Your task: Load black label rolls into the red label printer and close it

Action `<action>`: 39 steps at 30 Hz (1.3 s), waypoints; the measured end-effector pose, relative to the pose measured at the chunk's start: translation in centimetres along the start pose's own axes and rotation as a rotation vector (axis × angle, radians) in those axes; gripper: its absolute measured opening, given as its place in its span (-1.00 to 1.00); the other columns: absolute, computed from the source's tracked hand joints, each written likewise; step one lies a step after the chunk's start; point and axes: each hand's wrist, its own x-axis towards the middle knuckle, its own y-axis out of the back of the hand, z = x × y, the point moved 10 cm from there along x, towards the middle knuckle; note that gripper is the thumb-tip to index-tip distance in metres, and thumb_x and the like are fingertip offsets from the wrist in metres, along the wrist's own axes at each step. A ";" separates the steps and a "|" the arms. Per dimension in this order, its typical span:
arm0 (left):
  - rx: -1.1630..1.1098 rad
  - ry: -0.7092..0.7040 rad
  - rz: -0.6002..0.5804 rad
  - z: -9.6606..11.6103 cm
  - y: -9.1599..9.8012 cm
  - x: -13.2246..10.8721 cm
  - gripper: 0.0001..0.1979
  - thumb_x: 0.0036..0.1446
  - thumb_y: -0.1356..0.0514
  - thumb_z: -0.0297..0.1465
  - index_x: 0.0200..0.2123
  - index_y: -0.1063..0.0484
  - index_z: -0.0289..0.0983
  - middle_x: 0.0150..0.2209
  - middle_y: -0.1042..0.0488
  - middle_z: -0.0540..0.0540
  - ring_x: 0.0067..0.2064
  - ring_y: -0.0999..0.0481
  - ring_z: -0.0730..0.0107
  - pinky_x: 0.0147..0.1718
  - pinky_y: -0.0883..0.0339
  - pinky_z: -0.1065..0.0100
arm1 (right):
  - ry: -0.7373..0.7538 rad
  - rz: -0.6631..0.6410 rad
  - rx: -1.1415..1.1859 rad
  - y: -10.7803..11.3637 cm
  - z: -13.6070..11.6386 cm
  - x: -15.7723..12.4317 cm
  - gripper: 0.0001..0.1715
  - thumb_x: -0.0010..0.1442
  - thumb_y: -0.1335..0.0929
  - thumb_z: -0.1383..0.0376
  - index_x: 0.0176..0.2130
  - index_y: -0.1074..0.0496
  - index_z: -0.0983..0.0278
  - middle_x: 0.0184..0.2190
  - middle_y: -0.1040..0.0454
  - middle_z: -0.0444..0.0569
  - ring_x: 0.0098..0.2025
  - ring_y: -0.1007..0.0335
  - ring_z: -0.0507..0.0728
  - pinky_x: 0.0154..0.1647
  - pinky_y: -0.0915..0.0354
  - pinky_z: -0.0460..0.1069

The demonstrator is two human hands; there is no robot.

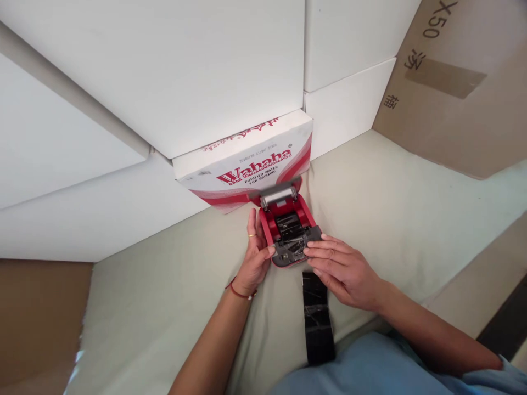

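Observation:
A small red-and-black label printer [267, 224], with its lid raised, sits in front of me with black, streaked label material [289, 225] in its bay. My left hand [256, 253] grips the printer's left side, thumb on the dark front panel and fingers along the outer edge. On the right, my right hand [346, 269] lies with fingers stretched out, their tips touching the front panel and the black material over it. Below the printer, a black label strip [318, 323] runs down the cloth toward my blue shirt. The printer's underside is hidden.
Behind the printer stands a white and red Wahaha water carton [251, 164], beneath stacked white boxes [230, 55]. A large brown carton [465, 120] is at the right, and a brown surface [41, 323] at lower left. Pale green cloth [164, 296] covers the work surface.

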 end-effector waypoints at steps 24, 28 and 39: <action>0.078 -0.099 -0.008 -1.0 0.6 0.5 0.08 0.19 -0.39 0.13 0.58 0.11 0.05 0.64 0.01 -0.20 0.64 -0.09 -0.10 0.58 -0.08 -0.15 | -0.371 -0.742 -0.479 -6.3 7.6 10.2 -0.79 0.38 -0.42 0.30 -0.03 -0.65 0.24 -0.04 -0.74 0.16 -0.11 -0.71 0.35 -0.29 -0.44 0.09; -0.026 -0.093 -0.010 -0.8 0.5 0.5 0.08 0.16 -0.45 0.05 0.57 0.05 0.03 0.64 0.01 -0.19 0.65 -0.04 -0.10 0.62 0.05 -0.15 | -0.420 -0.494 -0.224 0.2 6.5 8.5 -0.71 0.44 -0.40 0.13 0.02 -0.60 0.22 -0.17 -0.70 0.04 -0.27 -0.62 0.20 -0.32 -0.37 0.03; -0.082 -0.067 0.014 -1.1 0.9 0.5 0.02 0.14 -0.48 0.00 0.53 -0.04 0.11 0.64 -0.01 -0.10 0.66 0.02 -0.09 0.63 0.11 -0.15 | -0.944 -0.619 -0.270 5.9 18.3 -4.2 -0.70 0.35 -0.35 0.13 -0.13 -0.64 0.21 -0.15 -0.73 0.06 -0.22 -0.61 0.24 -0.20 -0.37 0.07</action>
